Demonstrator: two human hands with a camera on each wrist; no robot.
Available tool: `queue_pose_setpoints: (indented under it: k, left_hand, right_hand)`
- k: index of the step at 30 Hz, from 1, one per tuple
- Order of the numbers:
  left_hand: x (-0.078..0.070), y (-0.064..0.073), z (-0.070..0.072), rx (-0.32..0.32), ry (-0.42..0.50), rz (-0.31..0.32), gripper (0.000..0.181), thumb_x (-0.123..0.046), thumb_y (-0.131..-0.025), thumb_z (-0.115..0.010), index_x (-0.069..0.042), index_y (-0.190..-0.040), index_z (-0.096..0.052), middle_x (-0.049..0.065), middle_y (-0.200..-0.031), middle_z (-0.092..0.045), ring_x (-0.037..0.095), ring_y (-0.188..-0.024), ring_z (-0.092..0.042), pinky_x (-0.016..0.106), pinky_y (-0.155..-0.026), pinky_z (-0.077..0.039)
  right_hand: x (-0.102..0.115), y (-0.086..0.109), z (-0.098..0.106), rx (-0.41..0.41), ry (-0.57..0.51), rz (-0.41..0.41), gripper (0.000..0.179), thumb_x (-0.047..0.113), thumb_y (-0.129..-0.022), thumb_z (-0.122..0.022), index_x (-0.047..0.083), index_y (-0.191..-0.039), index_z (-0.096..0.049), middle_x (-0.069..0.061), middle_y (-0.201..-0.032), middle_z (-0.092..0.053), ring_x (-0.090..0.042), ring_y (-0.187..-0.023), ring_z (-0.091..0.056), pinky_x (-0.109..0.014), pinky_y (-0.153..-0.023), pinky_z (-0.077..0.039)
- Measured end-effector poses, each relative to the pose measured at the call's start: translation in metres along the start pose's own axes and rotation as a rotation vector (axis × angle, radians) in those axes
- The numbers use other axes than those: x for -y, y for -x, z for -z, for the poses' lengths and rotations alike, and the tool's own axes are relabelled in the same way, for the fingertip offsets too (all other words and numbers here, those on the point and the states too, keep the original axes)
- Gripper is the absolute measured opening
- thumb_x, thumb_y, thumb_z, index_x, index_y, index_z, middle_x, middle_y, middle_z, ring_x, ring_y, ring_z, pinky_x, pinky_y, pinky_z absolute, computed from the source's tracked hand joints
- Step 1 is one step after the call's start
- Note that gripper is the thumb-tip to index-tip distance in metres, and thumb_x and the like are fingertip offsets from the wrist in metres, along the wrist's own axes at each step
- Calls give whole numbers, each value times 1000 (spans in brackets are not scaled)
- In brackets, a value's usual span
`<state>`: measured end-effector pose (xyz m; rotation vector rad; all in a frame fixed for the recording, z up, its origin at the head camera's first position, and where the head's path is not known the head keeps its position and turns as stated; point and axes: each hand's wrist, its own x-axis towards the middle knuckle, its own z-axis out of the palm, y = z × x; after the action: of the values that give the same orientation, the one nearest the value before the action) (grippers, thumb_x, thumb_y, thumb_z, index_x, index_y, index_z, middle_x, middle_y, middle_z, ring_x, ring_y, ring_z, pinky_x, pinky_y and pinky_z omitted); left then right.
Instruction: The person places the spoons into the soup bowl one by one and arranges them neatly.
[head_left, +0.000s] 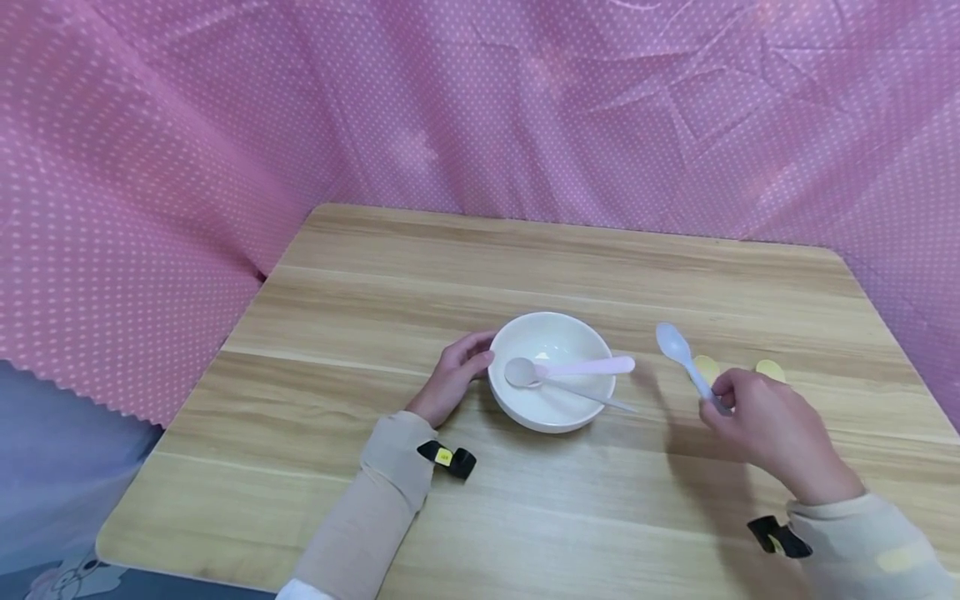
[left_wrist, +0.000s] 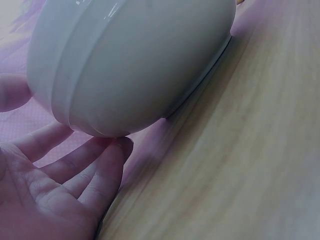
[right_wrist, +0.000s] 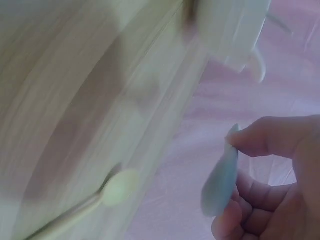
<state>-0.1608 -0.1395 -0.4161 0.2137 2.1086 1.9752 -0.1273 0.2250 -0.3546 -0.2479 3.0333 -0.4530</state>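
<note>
A white bowl [head_left: 551, 417] stands on the table, with a lilac-handled spoon [head_left: 592, 366] and a pale white spoon [head_left: 520, 372] lying across it. My left hand [head_left: 459, 371] touches the bowl's left side; in the left wrist view, fairly straight fingers [left_wrist: 82, 160] rest against its outer wall. Right of the bowl, my right hand [head_left: 772, 425] pinches a light blue spoon [head_left: 675, 345] by its handle, bowl end up and away from me. That blue spoon [right_wrist: 220, 185] also shows between thumb and fingers in the right wrist view.
Two yellow spoons lie near my right hand: one [head_left: 707, 367] behind the blue spoon, another [head_left: 769, 370] farther right, their handles mostly hidden. A wooden table [head_left: 337, 333] carries everything. Pink dotted cloth [head_left: 465, 108] hangs behind and beside it.
</note>
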Motion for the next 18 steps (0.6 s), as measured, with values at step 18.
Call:
queue_pose_setpoints:
  k: [18]
  left_hand:
    - [2, 1, 0, -1, -2, -8, 40, -15, -99, -44, -3, -138, -43, 13, -140, -47, 24, -128, -45, 35, -103, -42]
  right_hand:
    - [38, -5, 4, -92, 8, 145, 15, 21, -80, -65, 7, -85, -62, -5, -77, -64, -11, -51, -44, -27, -41, -34]
